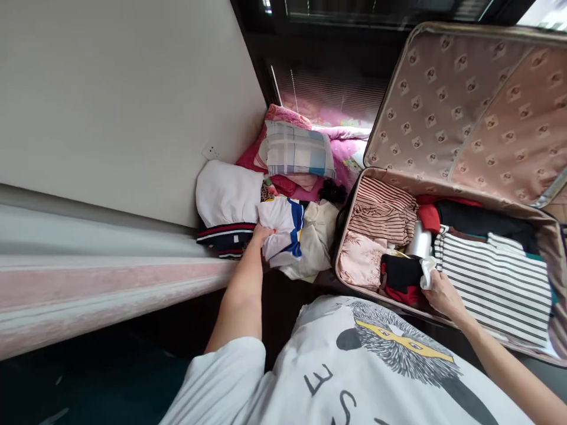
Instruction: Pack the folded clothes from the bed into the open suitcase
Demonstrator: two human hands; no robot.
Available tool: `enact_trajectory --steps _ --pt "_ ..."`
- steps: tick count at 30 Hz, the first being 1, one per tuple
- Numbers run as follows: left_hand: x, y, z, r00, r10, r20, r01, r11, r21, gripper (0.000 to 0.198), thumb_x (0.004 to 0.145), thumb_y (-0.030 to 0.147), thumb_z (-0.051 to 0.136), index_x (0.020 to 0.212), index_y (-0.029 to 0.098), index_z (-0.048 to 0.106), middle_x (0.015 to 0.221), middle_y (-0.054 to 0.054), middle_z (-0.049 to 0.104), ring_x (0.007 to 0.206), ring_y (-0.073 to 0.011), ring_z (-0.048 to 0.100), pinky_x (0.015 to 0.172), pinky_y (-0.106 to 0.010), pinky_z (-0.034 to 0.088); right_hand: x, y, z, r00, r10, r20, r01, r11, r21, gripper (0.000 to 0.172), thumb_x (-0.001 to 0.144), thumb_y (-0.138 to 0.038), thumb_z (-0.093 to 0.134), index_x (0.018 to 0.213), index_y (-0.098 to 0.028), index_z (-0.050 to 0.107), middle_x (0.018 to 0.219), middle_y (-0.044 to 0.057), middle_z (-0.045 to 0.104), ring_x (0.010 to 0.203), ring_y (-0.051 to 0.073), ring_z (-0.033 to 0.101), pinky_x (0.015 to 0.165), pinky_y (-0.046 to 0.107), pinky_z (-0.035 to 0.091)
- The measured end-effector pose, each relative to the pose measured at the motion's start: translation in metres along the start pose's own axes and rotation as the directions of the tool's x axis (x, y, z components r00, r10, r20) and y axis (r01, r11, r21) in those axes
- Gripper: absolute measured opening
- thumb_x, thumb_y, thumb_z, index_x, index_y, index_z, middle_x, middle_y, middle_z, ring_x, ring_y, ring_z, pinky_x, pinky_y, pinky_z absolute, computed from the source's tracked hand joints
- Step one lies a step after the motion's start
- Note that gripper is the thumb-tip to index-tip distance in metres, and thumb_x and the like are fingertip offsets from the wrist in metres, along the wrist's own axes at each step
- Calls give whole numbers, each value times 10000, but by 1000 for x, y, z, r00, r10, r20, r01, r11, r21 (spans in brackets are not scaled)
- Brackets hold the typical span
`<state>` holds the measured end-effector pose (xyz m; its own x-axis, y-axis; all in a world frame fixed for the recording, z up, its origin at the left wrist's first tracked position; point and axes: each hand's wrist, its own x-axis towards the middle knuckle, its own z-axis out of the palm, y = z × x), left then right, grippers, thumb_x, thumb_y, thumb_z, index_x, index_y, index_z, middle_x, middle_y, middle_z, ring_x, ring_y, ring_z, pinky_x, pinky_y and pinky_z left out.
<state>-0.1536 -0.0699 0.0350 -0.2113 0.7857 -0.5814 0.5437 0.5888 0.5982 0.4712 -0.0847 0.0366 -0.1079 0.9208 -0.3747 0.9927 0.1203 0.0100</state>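
My left hand (264,232) reaches into a heap of clothes and is closed on the edge of a white garment with blue and yellow bands (280,221). Its fingertips are partly sunk in the fabric. At the suitcase's near side, my right hand (443,295) pinches a small crumpled white cloth (427,273). This cloth hangs over the open suitcase (500,348), beside a folded black garment (401,271) and a white-and-black striped garment (491,277). A silvery-white cylinder (419,241) lies just beyond it, partly covered.
Striped pink clothes (383,209) and a pale pink floral garment (361,260) fill the suitcase's left side. The patterned lid (443,112) leans upright behind. Left of the heap are a white bundle (228,192) and a wall (133,106); a plaid folded cloth (299,147) lies behind.
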Motion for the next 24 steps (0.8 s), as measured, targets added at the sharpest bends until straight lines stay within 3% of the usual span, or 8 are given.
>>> enact_trajectory --steps 3,6,10,12,14,17,20,24 --pt "6 -11 3 990 -87 -111 82 995 -53 951 693 319 813 1510 58 402 1365 -229 649 1275 -270 603 1078 -387 477 0 -4 -1 999 16 -37 -17 1000 -15 172 883 -274 568 1018 -170 591 915 128 591 739 227 562 645 326 385" --pt "10 -18 -11 987 -104 -123 91 989 -114 984 676 265 815 1540 65 388 1419 -222 617 1273 -248 611 1088 -340 473 1 -5 5 997 37 -64 -36 999 3 170 882 -264 565 1016 -162 586 909 123 583 737 228 562 645 325 378" --pt "28 -16 -36 985 -56 -162 28 985 -172 910 559 99 818 1427 107 543 1396 -185 649 1261 -277 630 1110 -339 477 2 -6 10 996 81 -45 -80 996 30 205 890 -264 557 1055 -145 585 954 124 584 787 235 586 665 327 372" --pt "37 -13 -40 979 -63 -193 34 988 -153 881 519 52 811 1369 107 584 1417 -203 631 1328 -320 588 1164 -381 437 2 -11 8 993 116 -19 -115 993 30 219 913 -266 531 1081 -137 586 995 134 590 814 235 591 674 330 370" --pt "43 -10 -36 957 -148 -250 123 986 -113 907 496 53 830 1363 85 565 1446 -260 587 1385 -387 533 1193 -463 400 0 -17 3 990 141 15 -142 989 41 242 932 -265 507 1114 -124 581 1042 152 592 852 239 596 693 332 383" --pt "40 -12 -23 873 -307 -378 306 950 -65 985 505 112 860 1409 47 474 1475 -368 497 1401 -510 477 1151 -619 391 -2 -22 -4 990 135 38 -138 984 113 290 903 -224 530 1167 -112 572 1103 172 590 920 244 598 769 335 429" --pt "30 -17 -13 868 -251 -429 267 963 -24 974 549 170 845 1427 122 425 1478 -349 495 1413 -573 423 1119 -747 327 -2 -16 -9 995 81 50 -90 969 231 421 804 -206 644 1210 -121 572 1136 160 582 989 251 593 879 343 470" --pt "11 -7 2 767 -48 -640 58 998 -6 714 537 240 846 1189 256 554 1449 -221 561 1425 -592 379 1137 -794 263 -10 13 -11 997 -13 78 -22 902 431 625 753 -290 749 1332 -155 558 1167 121 585 1016 233 615 937 350 513"
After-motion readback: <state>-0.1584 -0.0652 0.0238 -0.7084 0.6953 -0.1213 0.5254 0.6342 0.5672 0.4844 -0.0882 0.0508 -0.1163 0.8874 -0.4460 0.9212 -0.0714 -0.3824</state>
